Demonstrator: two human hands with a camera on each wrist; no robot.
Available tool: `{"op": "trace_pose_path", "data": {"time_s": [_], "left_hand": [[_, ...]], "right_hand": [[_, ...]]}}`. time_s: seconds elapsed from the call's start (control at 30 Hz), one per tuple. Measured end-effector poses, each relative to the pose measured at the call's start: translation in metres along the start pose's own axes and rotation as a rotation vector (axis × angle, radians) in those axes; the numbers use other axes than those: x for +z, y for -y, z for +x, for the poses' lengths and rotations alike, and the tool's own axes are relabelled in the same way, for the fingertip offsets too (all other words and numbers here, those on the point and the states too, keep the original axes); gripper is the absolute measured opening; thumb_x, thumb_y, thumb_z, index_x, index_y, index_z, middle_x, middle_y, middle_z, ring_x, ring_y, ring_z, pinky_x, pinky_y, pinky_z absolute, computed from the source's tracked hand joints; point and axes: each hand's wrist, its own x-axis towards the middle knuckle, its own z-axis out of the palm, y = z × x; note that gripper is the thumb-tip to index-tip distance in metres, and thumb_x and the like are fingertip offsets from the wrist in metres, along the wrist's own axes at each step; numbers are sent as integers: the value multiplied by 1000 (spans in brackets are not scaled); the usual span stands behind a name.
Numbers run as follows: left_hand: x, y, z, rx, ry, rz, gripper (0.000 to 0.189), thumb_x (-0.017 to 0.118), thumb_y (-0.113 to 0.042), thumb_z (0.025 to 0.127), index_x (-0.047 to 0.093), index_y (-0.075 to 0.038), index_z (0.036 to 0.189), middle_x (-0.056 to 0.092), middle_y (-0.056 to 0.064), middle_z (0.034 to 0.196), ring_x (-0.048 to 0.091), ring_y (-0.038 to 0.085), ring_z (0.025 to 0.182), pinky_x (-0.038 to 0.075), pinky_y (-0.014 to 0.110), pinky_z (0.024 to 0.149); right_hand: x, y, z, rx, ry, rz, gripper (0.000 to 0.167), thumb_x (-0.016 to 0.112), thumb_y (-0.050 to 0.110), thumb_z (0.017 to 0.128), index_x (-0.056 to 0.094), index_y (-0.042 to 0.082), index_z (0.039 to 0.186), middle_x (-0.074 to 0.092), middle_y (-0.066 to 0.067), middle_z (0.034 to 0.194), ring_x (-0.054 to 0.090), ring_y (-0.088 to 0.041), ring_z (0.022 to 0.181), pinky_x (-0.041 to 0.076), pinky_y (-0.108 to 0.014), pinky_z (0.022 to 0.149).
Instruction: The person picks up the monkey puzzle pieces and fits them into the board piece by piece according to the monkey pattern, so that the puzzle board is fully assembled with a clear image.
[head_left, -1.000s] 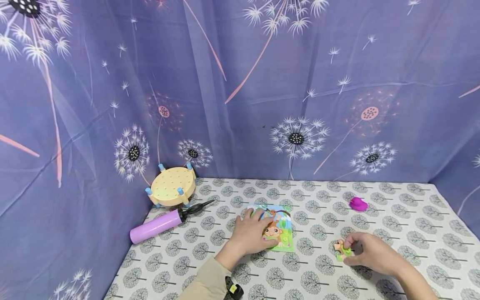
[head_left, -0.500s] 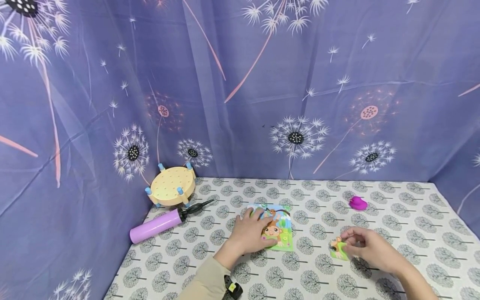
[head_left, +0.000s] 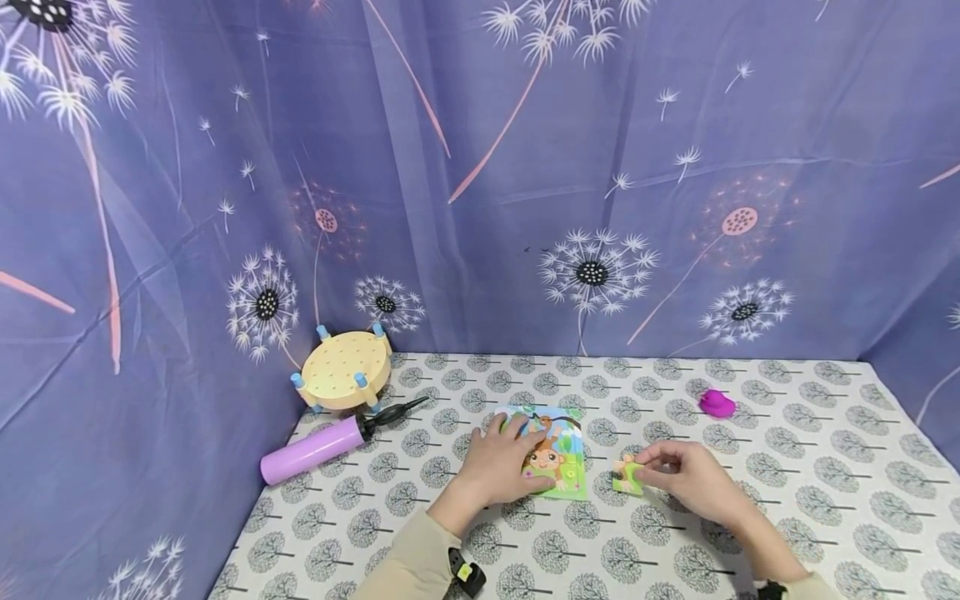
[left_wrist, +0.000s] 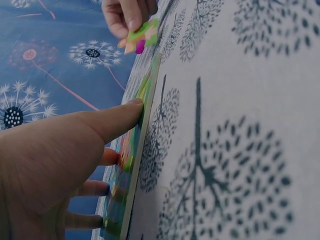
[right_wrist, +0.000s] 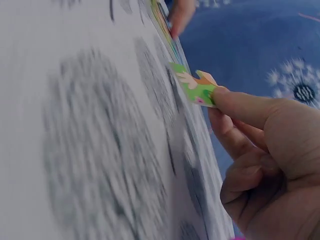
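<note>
My left hand point(head_left: 497, 462) rests with fingers spread on a monkey jigsaw puzzle board point(head_left: 572, 467), covering its left part. In the left wrist view, the thumb and fingertips press on the top of the thin board point(left_wrist: 142, 107). To the right of the board, my right hand point(head_left: 693, 482) pinches a jigsaw puzzle piece point(head_left: 624, 475) between thumb and fingers. The right wrist view shows this piece point(right_wrist: 192, 86) as green, with a pale hand shape and an orange-brown part. A gap separates the piece from the board.
A small magenta toy point(head_left: 717, 403) lies at the back right of the tree-print cloth point(head_left: 555, 554). At the left are a lilac hand pump point(head_left: 311, 450) with a black nozzle and an upturned yellow stool point(head_left: 345, 371) with blue leg tips. A dandelion-print curtain point(head_left: 480, 275) stands behind.
My right hand has turned the puzzle piece and carried it leftward and slightly away from me, closer to the board. The left hand stays on the board.
</note>
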Motion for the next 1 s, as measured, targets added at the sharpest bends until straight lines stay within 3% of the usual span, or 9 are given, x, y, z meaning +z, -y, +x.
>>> {"op": "trace_pose_path", "data": {"time_s": [0.1, 0.4, 0.67, 1.0], "left_hand": [[-1, 0, 0, -2, 4, 4, 81, 62, -74, 90, 47, -34, 158, 38, 4, 163, 33, 40, 149, 37, 74, 109], [2, 1, 1, -3, -9, 28, 82, 61, -77, 88, 47, -35, 158, 39, 4, 163, 35, 40, 148, 38, 74, 107], [3, 1, 2, -4, -8, 27, 83, 60, -78, 88, 47, -35, 157, 38, 4, 164, 34, 40, 148, 37, 74, 108], [2, 1, 2, -7, -5, 37, 82, 60, -79, 88, 48, -35, 157, 39, 4, 164, 35, 40, 148, 38, 73, 108]], "right_hand": [[12, 8, 8, 28, -9, 5, 18, 83, 26, 89, 75, 14, 100, 73, 4, 87, 66, -15, 74, 54, -25, 65], [37, 24, 27, 6, -32, 1, 12, 81, 15, 90, 76, 12, 101, 74, 2, 86, 67, -15, 76, 55, -26, 69], [44, 28, 33, 72, -79, 17, 17, 82, 13, 88, 77, 10, 104, 74, 2, 87, 64, -18, 73, 52, -25, 62], [61, 31, 38, 136, -74, 66, 11, 83, 17, 88, 78, 13, 96, 74, 2, 85, 66, -19, 77, 54, -29, 69]]}}
